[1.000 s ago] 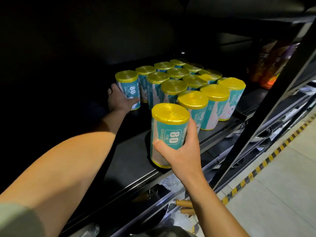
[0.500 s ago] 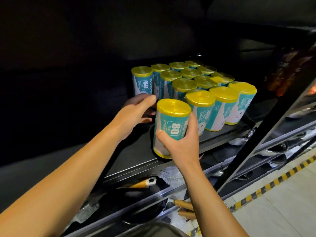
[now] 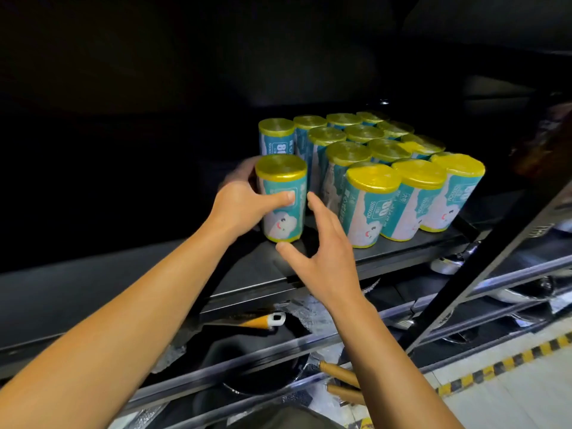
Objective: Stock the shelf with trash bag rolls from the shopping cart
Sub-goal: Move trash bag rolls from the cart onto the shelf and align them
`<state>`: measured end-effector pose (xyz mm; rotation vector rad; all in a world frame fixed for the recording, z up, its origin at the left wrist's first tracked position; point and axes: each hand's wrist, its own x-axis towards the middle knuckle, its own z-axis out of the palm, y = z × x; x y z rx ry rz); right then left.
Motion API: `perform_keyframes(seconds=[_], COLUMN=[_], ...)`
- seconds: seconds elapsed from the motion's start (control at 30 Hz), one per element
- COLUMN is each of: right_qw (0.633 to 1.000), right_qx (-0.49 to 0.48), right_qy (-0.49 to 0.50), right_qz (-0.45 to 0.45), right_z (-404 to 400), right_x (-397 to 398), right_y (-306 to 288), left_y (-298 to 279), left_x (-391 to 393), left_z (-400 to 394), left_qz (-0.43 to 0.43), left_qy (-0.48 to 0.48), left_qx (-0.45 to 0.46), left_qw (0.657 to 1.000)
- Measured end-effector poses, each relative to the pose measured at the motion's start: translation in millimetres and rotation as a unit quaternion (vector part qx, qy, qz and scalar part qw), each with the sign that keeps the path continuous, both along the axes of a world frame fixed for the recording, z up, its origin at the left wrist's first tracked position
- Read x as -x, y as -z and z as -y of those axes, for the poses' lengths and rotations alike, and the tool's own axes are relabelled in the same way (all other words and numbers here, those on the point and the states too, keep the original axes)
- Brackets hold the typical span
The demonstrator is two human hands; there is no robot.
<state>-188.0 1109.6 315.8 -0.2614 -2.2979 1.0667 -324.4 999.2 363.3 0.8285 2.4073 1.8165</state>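
A teal trash bag roll with a yellow top [image 3: 283,209] stands upright on the dark shelf [image 3: 266,267], at the front left of the block. My left hand [image 3: 244,202] grips it, thumb across the label and fingers behind. My right hand [image 3: 322,246] hovers just to its right, fingers spread and straight, holding nothing. Several more rolls [image 3: 371,193] stand packed in rows to the right and behind. The shopping cart is out of view.
Below the shelf, a lower tier holds dark pans with wooden handles [image 3: 340,371] and one orange-and-white handle [image 3: 263,320]. A slanted black upright post [image 3: 495,258] runs at the right. Pale floor with yellow-black hazard tape [image 3: 507,360] lies lower right.
The roll passed from my right hand to my left and moved left onto the shelf beside the front row. My right hand let go and opened.
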Motion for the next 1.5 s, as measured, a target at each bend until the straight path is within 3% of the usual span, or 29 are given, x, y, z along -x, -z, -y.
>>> perform_keyframes(seconds=[0.1,0.4,0.7,0.93,1.17,1.4,1.5], right_qw=[0.998,0.970,0.961,0.961,0.964,0.972,0.981], right_qx=[-0.062,-0.188,-0.219,-0.212,-0.191,-0.154,-0.133], right_qy=[0.011,0.082,0.104,0.088,0.072,0.043,0.064], right_qz=[0.023,0.134,0.136,0.158,0.170,0.170,0.122], right_z=[-3,-2,4,5,5,20,35], right_x=[-8,-21,-24,-26,-32,-49,-57], right_y=[11,37,45,41,38,38,48], left_y=[5,15,24,23,45,46,47], left_x=[24,60,63,70,33,-41,-69], left_z=[-17,-61,-78,-81,-57,20,48], left_qz=[0.037,-0.014,-0.058,-0.023,0.029,-0.100,-0.140], left_qy=[-0.025,-0.051,-0.096,-0.094,-0.076,0.011,0.014], left_qx=[-0.028,-0.008,-0.012,0.006,0.167,0.343,0.384], left_qw=[0.999,0.999,0.994,0.995,0.983,0.934,0.913])
